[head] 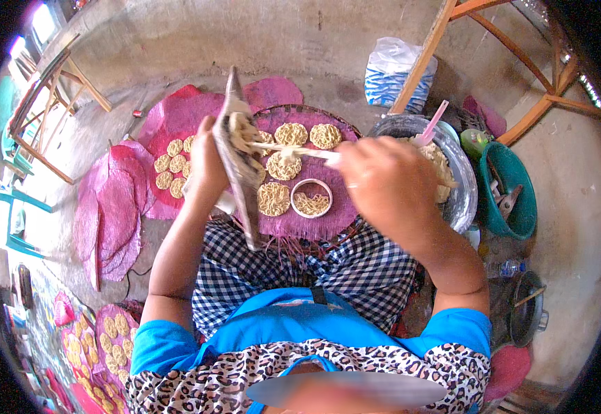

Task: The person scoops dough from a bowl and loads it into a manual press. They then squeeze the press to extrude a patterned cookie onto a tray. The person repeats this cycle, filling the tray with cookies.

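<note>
My left hand (208, 160) grips a dark, tilted board (238, 181) with pale dough on its face. My right hand (391, 186), blurred, holds a pale stick-like tool (313, 151) that reaches to the dough on the board. Below them, a round tray with a pink woven mat (321, 220) lies at my lap. On it are several discs of coiled dough strands (273, 199) and a white ring (311, 198) with loose strands inside. To the right, a metal basin (466, 181) holds more dough (435, 160) and a pink-handled scoop (434, 124), partly behind my right hand.
A green plastic basin (510, 191) with tools stands at the right. A plastic bag of blue-and-white packs (399, 77) sits by a wooden frame (424, 57). Pink mats (117, 207) and smaller discs (177, 164) lie left. A dark pan (525, 310) is at lower right.
</note>
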{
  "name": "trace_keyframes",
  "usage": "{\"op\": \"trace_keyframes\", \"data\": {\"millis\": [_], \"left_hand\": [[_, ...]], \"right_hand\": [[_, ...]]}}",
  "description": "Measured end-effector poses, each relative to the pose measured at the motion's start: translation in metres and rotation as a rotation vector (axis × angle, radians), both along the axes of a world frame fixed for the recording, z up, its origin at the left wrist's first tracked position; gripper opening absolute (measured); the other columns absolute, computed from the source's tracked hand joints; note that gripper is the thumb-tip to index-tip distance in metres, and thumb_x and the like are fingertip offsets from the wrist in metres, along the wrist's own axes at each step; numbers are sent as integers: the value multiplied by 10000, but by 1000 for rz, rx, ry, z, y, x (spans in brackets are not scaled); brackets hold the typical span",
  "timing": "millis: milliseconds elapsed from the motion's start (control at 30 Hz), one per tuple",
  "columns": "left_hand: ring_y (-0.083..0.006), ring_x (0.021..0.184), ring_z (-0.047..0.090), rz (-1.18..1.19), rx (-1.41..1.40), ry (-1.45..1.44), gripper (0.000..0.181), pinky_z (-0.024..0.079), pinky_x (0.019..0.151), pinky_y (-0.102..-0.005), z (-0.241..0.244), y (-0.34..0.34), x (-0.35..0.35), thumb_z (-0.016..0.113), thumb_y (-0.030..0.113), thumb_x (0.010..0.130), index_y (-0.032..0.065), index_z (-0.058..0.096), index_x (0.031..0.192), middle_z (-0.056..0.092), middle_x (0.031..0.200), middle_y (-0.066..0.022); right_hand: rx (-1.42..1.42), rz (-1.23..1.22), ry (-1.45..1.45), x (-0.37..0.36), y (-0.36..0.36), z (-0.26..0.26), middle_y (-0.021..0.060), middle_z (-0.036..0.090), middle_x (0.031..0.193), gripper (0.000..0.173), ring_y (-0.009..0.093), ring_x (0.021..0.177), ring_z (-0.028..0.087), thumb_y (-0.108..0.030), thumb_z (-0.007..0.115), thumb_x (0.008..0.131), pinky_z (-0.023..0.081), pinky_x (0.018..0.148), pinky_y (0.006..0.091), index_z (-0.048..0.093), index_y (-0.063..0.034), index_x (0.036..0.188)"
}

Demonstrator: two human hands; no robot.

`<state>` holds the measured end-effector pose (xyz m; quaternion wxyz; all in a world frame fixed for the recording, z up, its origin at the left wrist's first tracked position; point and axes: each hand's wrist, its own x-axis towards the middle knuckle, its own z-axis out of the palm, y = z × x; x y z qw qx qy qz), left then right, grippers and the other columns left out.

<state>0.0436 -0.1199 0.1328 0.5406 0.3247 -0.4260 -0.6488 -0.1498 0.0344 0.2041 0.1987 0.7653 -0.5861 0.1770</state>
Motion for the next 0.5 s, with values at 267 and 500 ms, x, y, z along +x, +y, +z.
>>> {"op": "trace_keyframes", "data": {"millis": [267, 500], "left_hand": [[-100, 835, 565, -374, -248, -287, 283, 475, 743, -249, 12, 21, 4, 562, 112, 802, 9, 543, 1064, 605, 935, -49], [-107, 732, 555, -291, -37, 14, 270, 478, 625, -230, 11, 27, 0, 564, 194, 811, 29, 549, 1023, 573, 847, -31]], "right_hand": [[182, -45, -833, -20, -27, -70, 161, 581, 625, 421, 266, 585, 583, -385, 437, 902, 439, 537, 371, 620, -7, 869], [294, 105, -856, -30, 13, -81, 93, 523, 495, 428, 179, 464, 541, -382, 490, 884, 378, 443, 299, 609, -2, 727]]}}
